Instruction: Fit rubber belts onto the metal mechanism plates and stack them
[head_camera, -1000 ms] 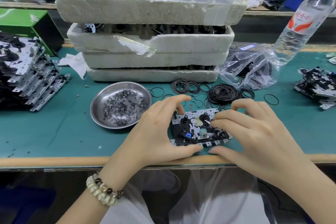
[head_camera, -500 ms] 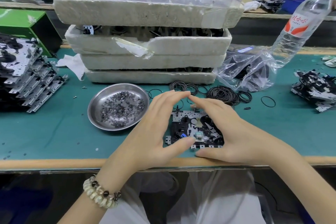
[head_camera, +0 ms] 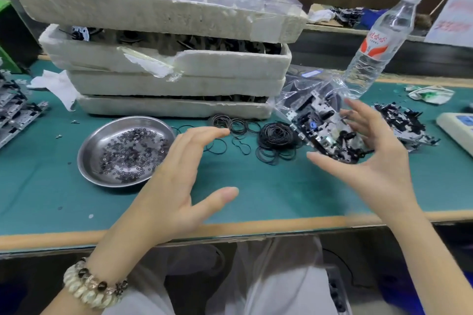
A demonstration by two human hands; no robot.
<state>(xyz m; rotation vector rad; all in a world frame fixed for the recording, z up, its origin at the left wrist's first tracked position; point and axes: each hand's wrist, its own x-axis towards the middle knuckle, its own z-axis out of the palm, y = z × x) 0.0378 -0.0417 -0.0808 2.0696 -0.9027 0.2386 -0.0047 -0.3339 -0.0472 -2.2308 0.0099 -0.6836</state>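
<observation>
My right hand (head_camera: 368,161) grips a metal mechanism plate (head_camera: 322,125) with black parts, lifted off the green mat and tilted, at right of centre. My left hand (head_camera: 176,186) hovers open above the mat, fingers spread, holding nothing. A pile of black rubber belts (head_camera: 277,139) lies on the mat between the hands, with more loose belts (head_camera: 235,124) to its left. A heap of mechanism plates (head_camera: 407,125) lies to the right, behind my right hand. Another stack of plates (head_camera: 12,115) sits at the far left edge.
A steel dish (head_camera: 89,151) of small black washers sits left of my left hand. Stacked foam trays (head_camera: 176,84) fill the back. A water bottle (head_camera: 378,43) and a clear plastic bag (head_camera: 302,89) stand behind the plate. A white device (head_camera: 458,130) is at far right.
My right hand has lifted the plate off the mat and carried it rightward. My left hand has let go of it and stays open. The camera view has shifted right.
</observation>
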